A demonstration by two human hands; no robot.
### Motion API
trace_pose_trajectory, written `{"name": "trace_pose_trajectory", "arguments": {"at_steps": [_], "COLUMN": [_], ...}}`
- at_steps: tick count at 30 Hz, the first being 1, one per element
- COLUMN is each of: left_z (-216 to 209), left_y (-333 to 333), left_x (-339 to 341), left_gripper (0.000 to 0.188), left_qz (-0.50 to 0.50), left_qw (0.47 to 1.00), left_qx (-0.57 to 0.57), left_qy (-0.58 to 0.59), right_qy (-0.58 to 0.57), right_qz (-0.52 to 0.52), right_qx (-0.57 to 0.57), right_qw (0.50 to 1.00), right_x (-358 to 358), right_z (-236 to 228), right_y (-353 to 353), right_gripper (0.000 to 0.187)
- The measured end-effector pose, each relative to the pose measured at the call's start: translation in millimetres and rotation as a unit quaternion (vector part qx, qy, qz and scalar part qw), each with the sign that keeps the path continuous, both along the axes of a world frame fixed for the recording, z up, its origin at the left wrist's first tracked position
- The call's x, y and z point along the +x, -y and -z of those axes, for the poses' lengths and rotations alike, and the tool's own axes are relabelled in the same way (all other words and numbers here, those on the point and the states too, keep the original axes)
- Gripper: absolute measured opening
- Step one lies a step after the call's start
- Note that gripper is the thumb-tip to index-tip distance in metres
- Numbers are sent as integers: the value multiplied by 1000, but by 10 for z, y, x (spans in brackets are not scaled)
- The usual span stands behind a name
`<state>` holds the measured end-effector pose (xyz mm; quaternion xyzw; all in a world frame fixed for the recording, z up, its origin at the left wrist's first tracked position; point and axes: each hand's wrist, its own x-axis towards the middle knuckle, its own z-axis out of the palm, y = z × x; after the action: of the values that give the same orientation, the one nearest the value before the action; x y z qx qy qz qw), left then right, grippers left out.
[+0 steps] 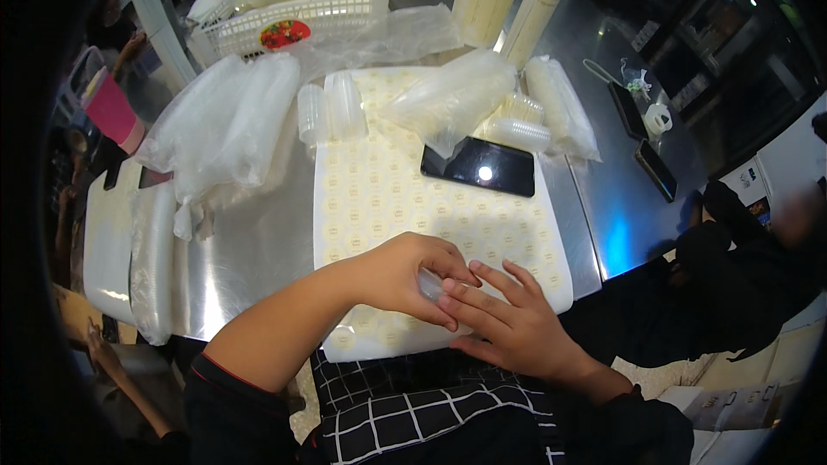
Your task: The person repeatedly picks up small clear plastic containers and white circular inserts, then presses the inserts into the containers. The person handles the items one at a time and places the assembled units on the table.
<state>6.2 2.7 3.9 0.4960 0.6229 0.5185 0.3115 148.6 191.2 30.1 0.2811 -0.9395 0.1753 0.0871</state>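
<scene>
My left hand [403,274] curls its fingers and thumb round a small clear plastic cup [430,285], which shows only in part between the hands. With fingers stretched and spread, my right hand [517,323] rests its fingertips against the cup's right side. Both hands are over the near part of a large white sheet [370,215] printed with rows of round pale-yellow labels. Farther up the sheet lies a black phone [478,167], its screen reflecting a lamp.
Clear cup stacks [334,108] and more stacked cups [517,123] flank a clear plastic bag [457,95]. Left are bulky bagged plastics [233,120] and a long cup sleeve [153,263]. Behind stands a white basket [345,17]. People sit at both sides; phones [656,170] lie right.
</scene>
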Motion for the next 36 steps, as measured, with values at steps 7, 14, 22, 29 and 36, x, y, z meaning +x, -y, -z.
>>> {"name": "trace_pose_trajectory", "arguments": {"at_steps": [7, 14, 22, 29, 36], "left_z": [54, 80, 139, 115, 114], "left_y": [35, 54, 27, 45, 51], "left_x": [-80, -137, -141, -145, -142], "left_gripper": [61, 62, 47, 43, 43], "left_qz": [-20, -182, -181, -173, -170], "left_qw": [989, 968, 981, 984, 984], "left_qx": [-46, 29, -7, -24, -47], "left_qy": [143, 168, 64, 24, 26], "right_qy": [-11, -91, -48, 92, 220], "right_qz": [58, 369, 268, 280, 252], "right_qx": [-138, -247, -135, -218, -278], "right_qw": [989, 891, 953, 930, 900], "right_x": [-176, -643, -1028, -1347, -1642], "right_z": [12, -83, -192, -104, -80], "right_y": [-287, -1277, -1766, -1850, -1675], "right_gripper": [47, 35, 38, 41, 38]}}
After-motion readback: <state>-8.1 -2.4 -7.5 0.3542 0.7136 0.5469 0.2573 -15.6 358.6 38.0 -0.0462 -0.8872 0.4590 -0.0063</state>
